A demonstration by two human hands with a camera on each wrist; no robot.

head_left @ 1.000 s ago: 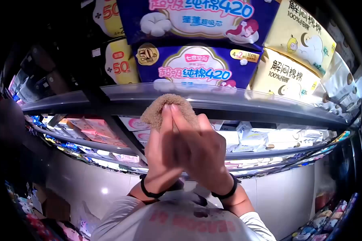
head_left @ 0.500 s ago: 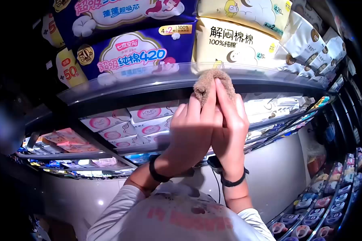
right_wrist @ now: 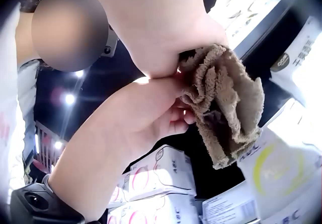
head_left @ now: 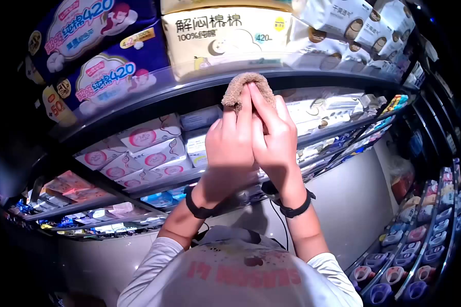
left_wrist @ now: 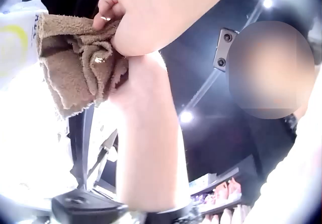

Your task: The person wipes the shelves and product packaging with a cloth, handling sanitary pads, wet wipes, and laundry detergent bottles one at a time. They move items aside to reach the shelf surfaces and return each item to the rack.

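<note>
A brown cloth (head_left: 247, 78) is held bunched by both hands at the front edge of the shelf (head_left: 322, 78), below the yellow pack (head_left: 223, 38) and right of the blue packs (head_left: 102, 77). The grip of the left hand (head_left: 230, 142) and that of the right hand (head_left: 275, 135) are both judged to be closed on the cloth. Their fingertips are set side by side on it in the head view; the thumbs are hidden there. Loose folds are seen hanging beyond the fingers in both wrist views. Firm contact with the shelf cannot be confirmed.

The step in hand is judged to be wiping along the front edge. For a good result, the cloth should be kept flat under the fingertips and pressed evenly, with long strokes made parallel to the edge. Loose folds should be tucked in, lest the white boxes (head_left: 156, 156) on the shelf below be snagged. The clear lip (head_left: 164, 88) should be wiped lightly, as flexing is considered possible. The yellow pack should be left undisturbed.
</note>
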